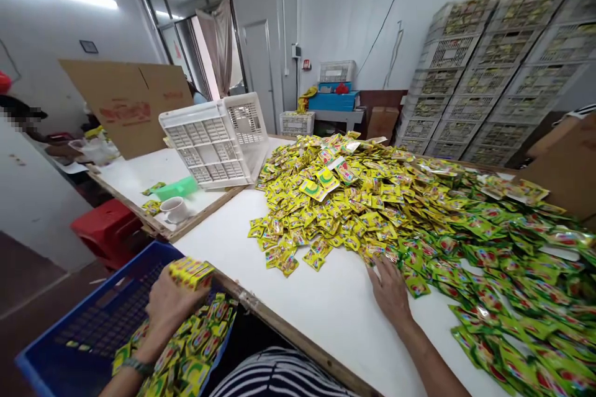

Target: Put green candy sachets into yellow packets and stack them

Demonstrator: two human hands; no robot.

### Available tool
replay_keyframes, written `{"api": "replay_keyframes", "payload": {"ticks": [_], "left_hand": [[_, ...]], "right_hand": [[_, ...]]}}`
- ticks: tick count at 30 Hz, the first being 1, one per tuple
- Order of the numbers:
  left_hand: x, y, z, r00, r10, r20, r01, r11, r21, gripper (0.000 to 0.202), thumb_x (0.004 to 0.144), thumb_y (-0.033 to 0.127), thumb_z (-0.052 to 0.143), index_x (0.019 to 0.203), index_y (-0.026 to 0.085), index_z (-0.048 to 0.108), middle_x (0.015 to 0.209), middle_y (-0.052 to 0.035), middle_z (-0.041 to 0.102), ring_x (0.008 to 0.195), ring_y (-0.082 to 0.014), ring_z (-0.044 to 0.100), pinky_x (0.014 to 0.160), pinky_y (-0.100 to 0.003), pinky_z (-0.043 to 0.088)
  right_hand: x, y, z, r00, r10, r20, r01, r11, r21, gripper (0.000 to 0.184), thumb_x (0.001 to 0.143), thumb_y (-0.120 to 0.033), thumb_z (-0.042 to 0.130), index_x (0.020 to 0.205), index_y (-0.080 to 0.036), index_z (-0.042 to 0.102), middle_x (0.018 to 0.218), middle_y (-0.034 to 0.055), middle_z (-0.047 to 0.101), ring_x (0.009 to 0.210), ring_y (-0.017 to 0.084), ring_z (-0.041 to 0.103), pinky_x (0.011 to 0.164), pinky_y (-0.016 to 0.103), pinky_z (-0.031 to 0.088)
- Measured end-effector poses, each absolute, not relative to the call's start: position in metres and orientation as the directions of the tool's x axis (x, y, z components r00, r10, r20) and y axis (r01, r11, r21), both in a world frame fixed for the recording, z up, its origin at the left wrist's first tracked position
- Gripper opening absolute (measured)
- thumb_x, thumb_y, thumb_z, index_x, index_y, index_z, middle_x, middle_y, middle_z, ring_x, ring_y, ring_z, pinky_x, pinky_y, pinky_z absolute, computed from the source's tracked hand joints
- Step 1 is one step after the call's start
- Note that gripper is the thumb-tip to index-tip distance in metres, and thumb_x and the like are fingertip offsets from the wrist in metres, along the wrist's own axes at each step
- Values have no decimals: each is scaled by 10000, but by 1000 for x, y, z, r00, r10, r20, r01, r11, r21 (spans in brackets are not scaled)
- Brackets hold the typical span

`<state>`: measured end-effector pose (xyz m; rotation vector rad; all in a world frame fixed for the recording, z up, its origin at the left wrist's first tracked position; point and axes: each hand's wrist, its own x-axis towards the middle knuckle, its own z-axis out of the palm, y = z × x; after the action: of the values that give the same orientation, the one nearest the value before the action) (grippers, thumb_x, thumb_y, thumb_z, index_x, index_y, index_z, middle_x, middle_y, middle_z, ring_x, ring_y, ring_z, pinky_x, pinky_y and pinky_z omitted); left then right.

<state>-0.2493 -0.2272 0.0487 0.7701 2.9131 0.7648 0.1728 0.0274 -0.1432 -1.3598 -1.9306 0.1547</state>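
Note:
A big heap of small yellow-green sachets (400, 211) covers the white table (326, 304). My right hand (390, 288) lies flat on the table at the heap's near edge, fingers spread and touching sachets. My left hand (170, 304) is closed around a stack of yellow sachets (190, 272), held over a blue plastic crate (88, 329) at my lower left. More sachets lie in that crate's near corner.
A white plastic crate (218, 139) lies tipped on its side at the table's far left, beside a white cup (174, 209) and a green object. Cardboard stands behind. Stacked grey crates of sachets (503, 74) line the right wall. A red stool (105, 229) stands left. Another person sits at far left.

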Motion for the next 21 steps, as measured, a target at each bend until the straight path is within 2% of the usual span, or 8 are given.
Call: {"api": "replay_keyframes", "payload": {"ticks": [3,5,8,11,14,17,21], "left_hand": [[-279,-260,25,-943,332,-40,300,892,338,1068,604,612,647,1462,89,283,1260,-249,548,1189,-483,538,938,-569,462],[-287,-263,10,-943,328,52,328,895,301,1064,662,612,575,1506,75,214,1342,-275,480,1249,-494,485,990,-589,413],[-287,-236,2,-827,482,289,555,780,289,995,713,591,531,1498,49,249,1449,-291,361,1350,-461,378,1085,-573,331],[-272,-180,4,-636,678,369,772,556,309,833,741,541,561,1434,107,399,1456,-241,376,1378,-420,341,1091,-573,334],[-242,-112,0,-508,783,360,845,372,383,671,796,486,572,1362,131,507,1485,-222,348,1384,-403,344,1085,-568,358],[-203,-50,-14,-383,859,340,877,222,427,647,792,460,633,1357,164,526,1490,-201,376,1391,-396,349,1096,-579,352],[-168,-8,-37,-245,925,289,908,114,404,664,851,510,589,1432,209,476,1550,-179,340,1441,-378,298,1137,-583,296]], "right_hand": [[169,25,-150,-145,847,511,784,413,-463,717,964,-603,242,1256,-81,637,1334,235,583,1294,338,487,1055,540,407],[167,21,-151,-138,844,519,794,407,-452,712,964,-605,241,1263,-90,632,1335,230,584,1296,342,485,1043,549,413],[163,16,-148,-92,830,550,804,387,-451,679,946,-623,288,1277,-134,624,1367,213,562,1289,374,483,1007,596,424],[157,24,-127,-85,794,601,776,432,-460,564,927,-601,378,1274,-230,623,1383,160,555,1284,384,487,990,621,431],[152,57,-75,-156,750,642,723,530,-443,497,937,-541,407,1300,-260,598,1338,137,581,1312,360,472,1009,608,425],[145,119,0,-207,700,684,721,582,-377,534,943,-546,390,1310,-217,596,1322,155,592,1273,320,509,1046,549,408],[120,222,95,-373,653,659,752,629,-198,576,952,-593,348,1071,-178,729,1127,158,695,1127,288,592,1008,503,433]]}}
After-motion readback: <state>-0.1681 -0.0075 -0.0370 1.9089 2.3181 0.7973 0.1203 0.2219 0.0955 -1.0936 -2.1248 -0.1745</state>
